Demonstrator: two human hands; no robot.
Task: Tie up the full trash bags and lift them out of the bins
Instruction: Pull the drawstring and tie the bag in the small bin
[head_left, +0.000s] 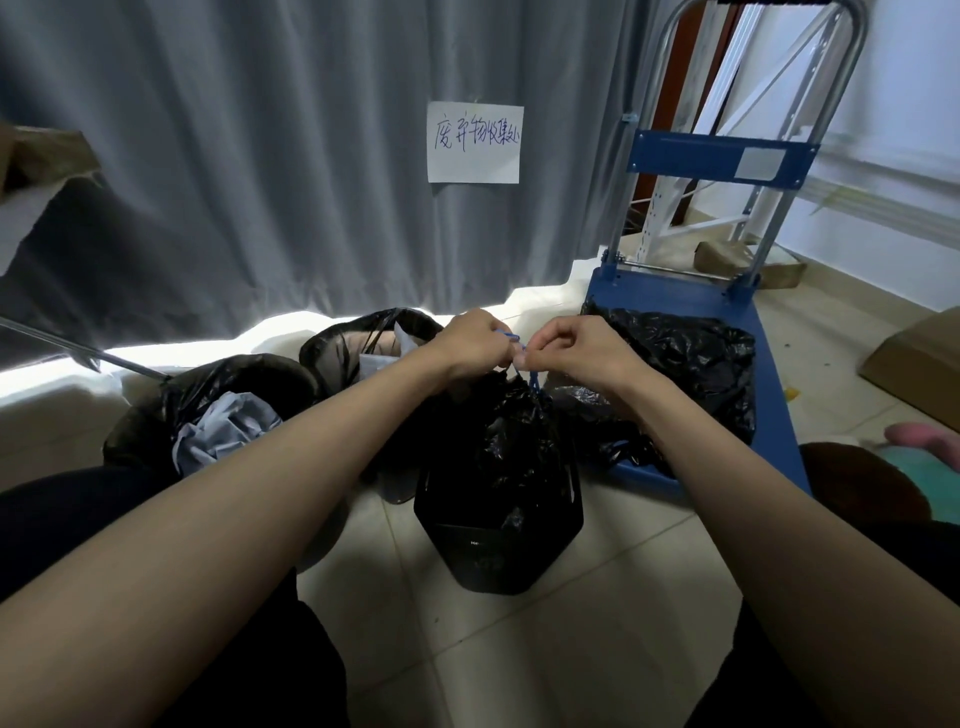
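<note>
- The fingertips of both hands are curling inward toward each other, so the exact grip is hard to make out; only short blue loops are showing between them.
- The left hand (470, 343) is pinching the blue drawstring (511, 340), fingers curled tight on it.
- The right hand (576, 348) is pinching the same drawstring just beside the left hand, fingers also curled on it; the 2 hands are nearly touching.
- The drawstring is running down from the fingers to the gathered neck of the black trash bag (506, 431), directly below the hands.
- That bag is sitting in the black bin (498, 540) on the tiled floor, straight ahead between the forearms; the bag is bulging over the rim and hiding most of it.
- 2 more bins are lying behind the left forearm: 1 with blue-grey paper (228, 421) showing in its open bag, and a farther bin (363, 343) partly hidden by the left wrist.
- A tied black bag (691, 364) is resting on the blue cart (727, 312), to the right of the hands; its lower part is hidden by the right forearm.
- A paper sign (474, 142) is hanging on the grey curtain (234, 156).
- A cardboard box (919, 358) is being cut off at the right edge.
- Dark clothing at the bottom corners is blurring into shadow.
</note>
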